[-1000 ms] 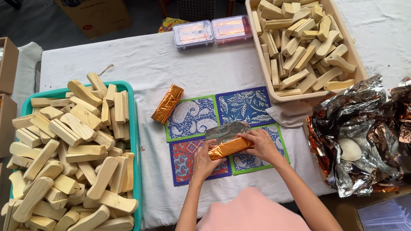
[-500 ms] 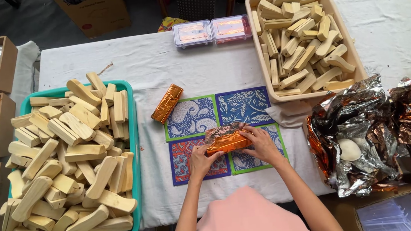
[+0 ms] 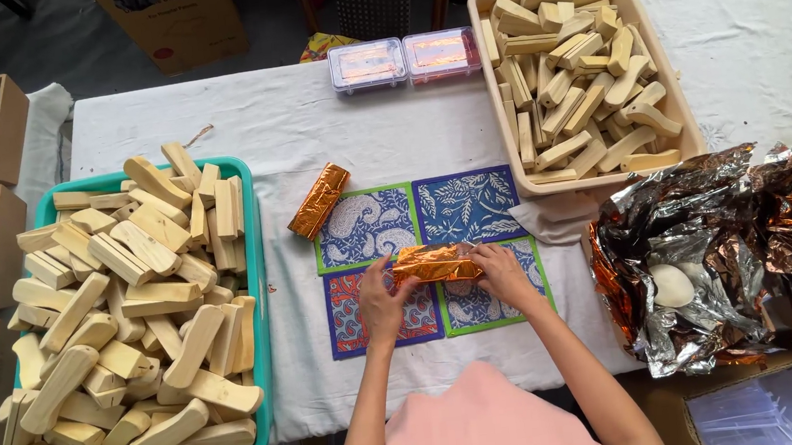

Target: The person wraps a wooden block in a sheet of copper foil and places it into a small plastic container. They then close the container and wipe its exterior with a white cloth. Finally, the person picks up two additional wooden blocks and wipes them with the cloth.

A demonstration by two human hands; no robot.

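Gripping either end of a foil-wrapped orange block (image 3: 436, 263), the left hand (image 3: 381, 303) and right hand (image 3: 503, 275) close their fingers around it above the four-panel patterned cloth mat (image 3: 430, 248) at bench centre. A second wrapped orange block (image 3: 318, 201) lies at ten o'clock, just beside the teal plastic tub of pale wooden blocks (image 3: 256, 294); crumpled foil sheets (image 3: 738, 257) sit at three o'clock.

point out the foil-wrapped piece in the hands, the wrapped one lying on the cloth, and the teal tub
foil-wrapped piece (image 3: 434, 263), head view, middle of its foil.
wrapped one on the cloth (image 3: 318, 201), head view, centre.
teal tub (image 3: 257, 294), head view, right rim.
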